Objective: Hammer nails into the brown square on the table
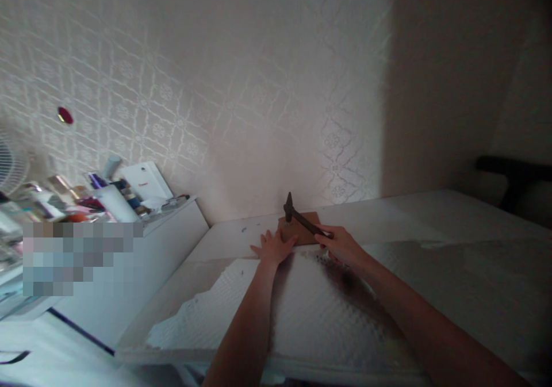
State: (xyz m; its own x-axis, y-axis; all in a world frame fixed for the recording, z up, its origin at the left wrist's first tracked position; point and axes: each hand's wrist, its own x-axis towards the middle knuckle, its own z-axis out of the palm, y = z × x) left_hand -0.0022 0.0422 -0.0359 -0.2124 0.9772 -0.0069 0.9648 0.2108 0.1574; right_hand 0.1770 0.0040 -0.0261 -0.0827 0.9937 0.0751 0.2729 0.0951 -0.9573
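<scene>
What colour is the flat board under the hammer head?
Brown: a flat wooden board beneath the dark hammer; the head view shows it best.

One head-worn view is given. The scene is looked at from over the near edge of the white table, facing forward and slightly down toward the patterned wall on the far side. The frame is rolled, so the table's far edge is seen climbing to the right. The left hand and the right hand, closed round a hammer, are caught at arm's length near frame centre. A cluttered cabinet is taken in at the left.
</scene>
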